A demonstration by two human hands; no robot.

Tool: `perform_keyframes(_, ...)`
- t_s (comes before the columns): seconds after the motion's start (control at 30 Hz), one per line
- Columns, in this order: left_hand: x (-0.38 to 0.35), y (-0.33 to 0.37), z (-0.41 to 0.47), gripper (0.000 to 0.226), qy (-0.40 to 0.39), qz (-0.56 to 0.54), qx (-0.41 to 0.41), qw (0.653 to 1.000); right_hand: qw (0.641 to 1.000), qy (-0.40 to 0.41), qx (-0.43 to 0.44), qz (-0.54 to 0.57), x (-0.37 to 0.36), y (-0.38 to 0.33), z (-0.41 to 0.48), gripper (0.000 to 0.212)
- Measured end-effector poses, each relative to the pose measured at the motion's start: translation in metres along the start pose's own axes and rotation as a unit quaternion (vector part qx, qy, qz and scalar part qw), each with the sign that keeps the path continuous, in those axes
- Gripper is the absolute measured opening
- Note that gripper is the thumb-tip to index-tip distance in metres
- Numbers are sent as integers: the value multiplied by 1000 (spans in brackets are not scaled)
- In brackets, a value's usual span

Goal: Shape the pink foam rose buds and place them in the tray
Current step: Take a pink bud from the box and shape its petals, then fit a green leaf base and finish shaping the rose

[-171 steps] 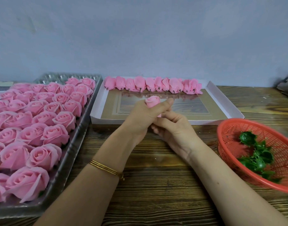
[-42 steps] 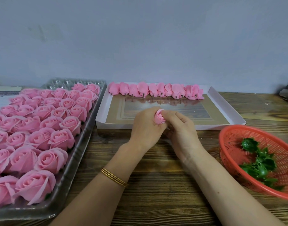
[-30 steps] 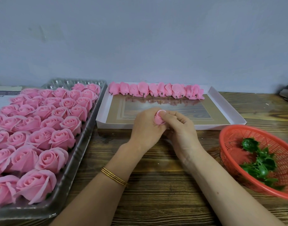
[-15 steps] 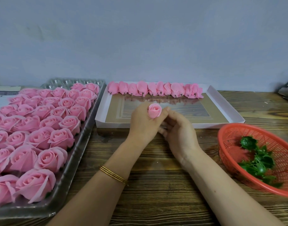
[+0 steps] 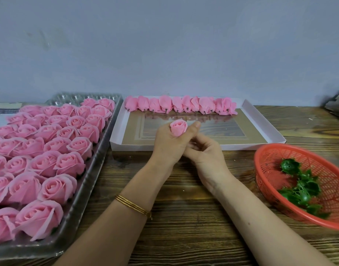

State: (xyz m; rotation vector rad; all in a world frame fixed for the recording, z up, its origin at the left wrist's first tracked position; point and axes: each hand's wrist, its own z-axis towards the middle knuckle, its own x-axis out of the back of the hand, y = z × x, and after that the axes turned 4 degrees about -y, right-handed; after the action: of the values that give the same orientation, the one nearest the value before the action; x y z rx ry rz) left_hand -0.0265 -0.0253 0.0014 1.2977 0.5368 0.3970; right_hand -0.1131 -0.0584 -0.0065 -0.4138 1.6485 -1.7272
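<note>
My left hand (image 5: 169,145) grips a pink foam rose bud (image 5: 178,128) upright, its tip showing above the curled fingers and thumb. This is just over the near edge of the white tray (image 5: 260,121). My right hand (image 5: 206,153) sits close under the left, fingers curled toward the bud's base. Whether they hold anything is hidden. A row of shaped pink buds (image 5: 180,104) lies along the tray's far wall, short stems pointing toward me.
A clear plastic tray (image 5: 99,162) packed with open pink foam roses (image 5: 49,148) fills the left side. A red mesh basket (image 5: 268,169) holding green calyx pieces (image 5: 299,187) sits at the right. Dark wooden tabletop lies under my forearms, and a grey wall stands behind.
My right hand has left the bud's petals and dropped below the left hand. The left hand has raised the bud slightly, so its tip now shows.
</note>
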Motion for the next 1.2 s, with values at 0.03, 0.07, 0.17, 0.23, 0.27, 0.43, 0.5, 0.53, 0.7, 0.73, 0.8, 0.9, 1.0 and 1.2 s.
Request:
perform_keyframes(0.03, 0, 1, 0, 39, -4, -3, 3, 1000, 1000, -6, -9, 5, 0, -1, 0, 32)
perform_keyframes(0.07, 1, 1, 0, 38, -12, -3, 7, 1000, 1000, -12, -18, 10, 1, -2, 0, 31)
perform_keyframes(0.17, 1, 4, 0, 29, -34, -12, 18, 999, 998, -28, -44, 19, 3, -5, 0, 28)
perform_keyframes(0.23, 2, 6, 0, 44, -42, -21, 20, 999, 997, -40, -58, 27, 4, -6, 0, 29)
perform_keyframes(0.27, 3, 6, 0, 53, -49, -24, 24, 998, 996, -45, -65, 33, 4, -6, 1, 30)
perform_keyframes(0.43, 8, 6, 1, 29, -61, -17, 41, 997, 994, -65, -82, 18, 4, -10, 0, 27)
perform_keyframes(0.5, 10, 5, 2, 24, -48, -21, 41, 998, 994, -66, -82, -15, 2, -12, -1, 26)
perform_keyframes(0.53, 11, 5, 3, 23, -38, -19, 41, 998, 994, -65, -82, -32, 2, -13, -2, 25)
perform_keyframes(0.7, 14, 11, 4, 22, 4, -13, 32, 999, 982, -81, -54, -160, 3, -30, -1, 17)
perform_keyframes(0.73, 15, 11, 4, 23, 4, -12, 31, 999, 976, -90, -48, -195, 4, -35, 0, 17)
perform_keyframes(0.8, 16, 12, 4, 24, 1, -4, 32, 999, 963, -101, -41, -245, 7, -48, 0, 17)
perform_keyframes(0.9, 16, 10, 5, 23, 2, 8, 32, 999, 951, -81, -20, -298, 13, -64, -2, 16)
perform_keyframes(1.0, 17, 10, 6, 24, 8, -4, 28, 1000, 944, -47, -14, -327, 27, -82, -4, 14)
perform_keyframes(1.2, 21, 8, 7, 29, -1, -14, 28, 1000, 927, 35, 5, -374, 75, -115, -12, 12)
